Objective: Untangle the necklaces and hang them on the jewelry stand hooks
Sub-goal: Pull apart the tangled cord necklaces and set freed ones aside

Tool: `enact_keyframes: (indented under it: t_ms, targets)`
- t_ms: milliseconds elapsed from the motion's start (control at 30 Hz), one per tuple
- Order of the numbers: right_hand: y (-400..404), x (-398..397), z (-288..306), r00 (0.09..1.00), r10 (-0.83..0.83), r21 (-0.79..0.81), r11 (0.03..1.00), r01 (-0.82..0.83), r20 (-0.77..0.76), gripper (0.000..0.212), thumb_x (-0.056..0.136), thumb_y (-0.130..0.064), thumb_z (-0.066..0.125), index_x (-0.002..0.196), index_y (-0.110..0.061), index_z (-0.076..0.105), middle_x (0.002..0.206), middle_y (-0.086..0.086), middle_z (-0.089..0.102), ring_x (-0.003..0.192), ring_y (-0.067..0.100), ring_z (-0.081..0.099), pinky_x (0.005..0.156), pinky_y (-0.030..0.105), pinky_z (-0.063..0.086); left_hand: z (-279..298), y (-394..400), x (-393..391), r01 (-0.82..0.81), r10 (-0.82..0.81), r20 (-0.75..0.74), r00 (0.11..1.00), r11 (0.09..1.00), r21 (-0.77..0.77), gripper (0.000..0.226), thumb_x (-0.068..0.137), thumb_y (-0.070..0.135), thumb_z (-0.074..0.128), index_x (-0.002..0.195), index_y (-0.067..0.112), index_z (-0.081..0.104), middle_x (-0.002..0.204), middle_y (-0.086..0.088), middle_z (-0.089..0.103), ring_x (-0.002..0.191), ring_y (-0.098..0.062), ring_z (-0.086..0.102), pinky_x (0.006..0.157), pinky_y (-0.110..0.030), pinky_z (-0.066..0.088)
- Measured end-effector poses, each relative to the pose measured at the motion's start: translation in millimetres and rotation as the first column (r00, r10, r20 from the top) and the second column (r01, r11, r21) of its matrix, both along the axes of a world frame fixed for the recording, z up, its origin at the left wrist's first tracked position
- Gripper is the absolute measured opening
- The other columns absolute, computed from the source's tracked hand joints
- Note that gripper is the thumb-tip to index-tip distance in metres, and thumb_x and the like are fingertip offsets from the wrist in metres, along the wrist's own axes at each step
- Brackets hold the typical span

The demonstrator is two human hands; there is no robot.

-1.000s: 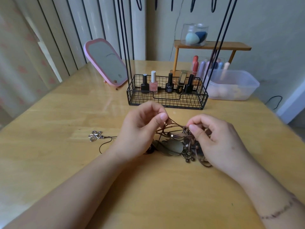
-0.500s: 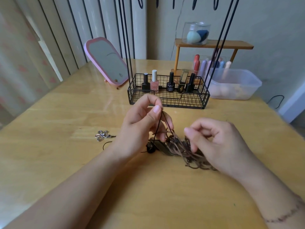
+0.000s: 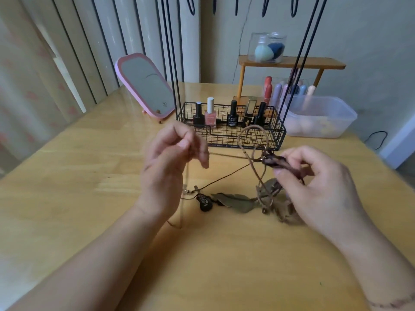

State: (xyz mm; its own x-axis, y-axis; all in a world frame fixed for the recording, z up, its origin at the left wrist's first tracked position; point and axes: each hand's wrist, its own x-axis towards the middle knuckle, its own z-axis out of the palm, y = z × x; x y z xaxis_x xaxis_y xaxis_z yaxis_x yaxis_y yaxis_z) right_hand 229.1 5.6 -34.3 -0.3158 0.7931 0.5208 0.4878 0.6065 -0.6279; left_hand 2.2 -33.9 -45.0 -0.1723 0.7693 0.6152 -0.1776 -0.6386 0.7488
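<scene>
Both hands — left hand (image 3: 173, 162), right hand (image 3: 314, 185) — pinch tangled necklaces (image 3: 258, 176).

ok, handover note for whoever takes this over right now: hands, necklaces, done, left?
Left hand: raised above the table, pinching a thin brown cord pulled taut toward the right.
Right hand: pinching the dark knotted cluster of cords, with a tan cord loop standing up from it.
Necklaces: leaf pendant and dark bead pendant lie on the wooden table between the hands; more tangle sits under the right hand.
Done: cords partly drawn apart, nothing freed.
Left: finish untangling, then hang each on the jewelry stand hooks, which hold nothing in view.
</scene>
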Motion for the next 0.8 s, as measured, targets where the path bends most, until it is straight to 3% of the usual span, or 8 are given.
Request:
enact_keyframes:
  t_ms: [133,200,300,367,400,467,533,800]
  targets:
    - [-4,12,8,0.850,0.477,-0.217,0.875,-0.433,0.223,0.012,0.075,-0.041,0.069,0.080,-0.032,0.064,0.083,-0.004,0.070,0.078,0.014,0.066,0.071,0.037,0.053,9,-1,-24,0.339,-0.368,-0.037,0.929,0.887,-0.315,0.015,0.057,0.023,0.055,0.057,0.015,0.042,0.051,0.003,0.035,0.048,-0.013,0.029,0.048,-0.022,0.027]
    - [-4,15,12,0.817,0.567,-0.251,0.810,-0.529,0.107,0.014,0.080,-0.038,0.065,0.086,-0.028,0.072,0.082,-0.006,0.074,0.075,0.016,0.069,0.065,0.033,0.053,13,-3,-35,0.331,-0.398,-0.100,0.912,0.857,-0.395,0.020,0.052,0.021,0.053,0.056,0.014,0.035,0.052,0.004,0.032,0.049,-0.011,0.025,0.047,-0.021,0.022]
    - [-1,15,15,0.857,0.475,-0.238,0.825,-0.513,-0.201,0.009,0.082,-0.029,0.065,0.086,-0.027,0.073,0.076,0.001,0.075,0.057,0.023,0.067,0.052,0.023,0.050,15,0,-39,0.229,-0.298,-0.101,0.949,0.875,-0.426,0.009,0.059,0.020,0.047,0.057,0.014,0.041,0.051,0.002,0.029,0.048,-0.013,0.024,0.047,-0.022,0.023]
    - [8,18,9,0.938,0.339,-0.197,0.917,-0.348,-0.075,0.016,0.077,-0.038,0.066,0.092,-0.037,0.071,0.089,-0.007,0.075,0.072,0.022,0.069,0.060,0.031,0.055,10,3,-37,-0.055,-0.079,-0.311,0.947,0.914,-0.401,0.006,0.071,0.018,0.050,0.067,0.015,0.054,0.055,0.000,0.040,0.051,-0.018,0.038,0.050,-0.025,0.036]
    - [13,21,5,0.951,0.289,-0.205,0.943,-0.263,0.109,0.027,0.073,-0.050,0.064,0.099,-0.042,0.069,0.101,-0.016,0.073,0.088,0.017,0.068,0.073,0.036,0.056,4,6,-37,-0.234,0.026,-0.508,0.861,0.907,-0.350,0.008,0.077,0.021,0.054,0.079,0.017,0.061,0.064,0.002,0.050,0.059,-0.015,0.048,0.056,-0.025,0.043]
    - [15,23,0,0.844,0.244,-0.203,0.965,-0.164,0.477,0.053,0.065,-0.073,0.054,0.110,-0.046,0.064,0.115,-0.033,0.059,0.114,-0.001,0.053,0.097,0.031,0.047,-5,8,-37,-0.453,0.051,-0.893,0.446,0.874,-0.177,0.031,0.078,0.043,0.063,0.106,0.030,0.062,0.093,0.013,0.058,0.085,-0.006,0.055,0.075,-0.024,0.049]
    - [16,23,-3,0.761,0.248,-0.244,0.962,-0.122,0.599,0.063,0.061,-0.081,0.049,0.112,-0.047,0.061,0.106,-0.038,0.055,0.112,-0.007,0.048,0.098,0.026,0.044,-8,8,-41,-0.452,-0.080,-0.976,0.204,0.876,-0.166,0.050,0.076,0.061,0.067,0.119,0.037,0.057,0.111,0.016,0.053,0.106,-0.007,0.049,0.093,-0.031,0.047]
    - [15,31,10,0.826,0.415,-0.500,0.844,-0.193,0.381,0.019,0.079,-0.025,0.080,0.079,-0.030,0.062,0.053,-0.005,0.051,0.048,0.004,0.042,0.050,0.015,0.037,10,-7,-74,-0.439,-0.418,-0.871,0.258,0.752,-0.492,0.026,0.075,0.033,0.083,0.088,0.042,0.063,0.084,0.018,0.059,0.083,-0.003,0.055,0.080,-0.029,0.051]
